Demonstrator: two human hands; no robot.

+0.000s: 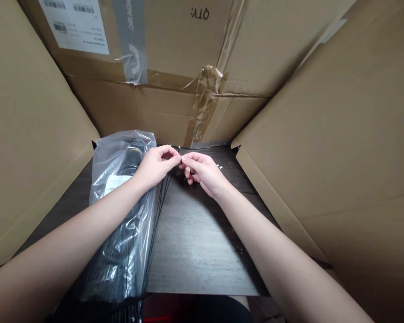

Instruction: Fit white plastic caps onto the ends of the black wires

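My left hand [156, 165] and my right hand [202, 169] meet fingertip to fingertip above the far part of the table. Both are closed in a pinch. A tiny white piece [182, 157] shows at the tips of my right thumb and forefinger; what the left fingertips grip is hidden. Thin black cables [159, 202] run from under my left hand toward the front edge. White tips [179, 147] show just beyond the fingers. Under my left forearm lies a clear plastic bag [103, 157] with black cables inside and a white label [116, 183].
Small white bits [219, 167] lie on the dark table [195, 251] right of my right hand. A large taped carton [168, 107] stands behind. Cardboard walls rise at the left [30, 125] and right [340, 148]. The table's front edge is near my lap.
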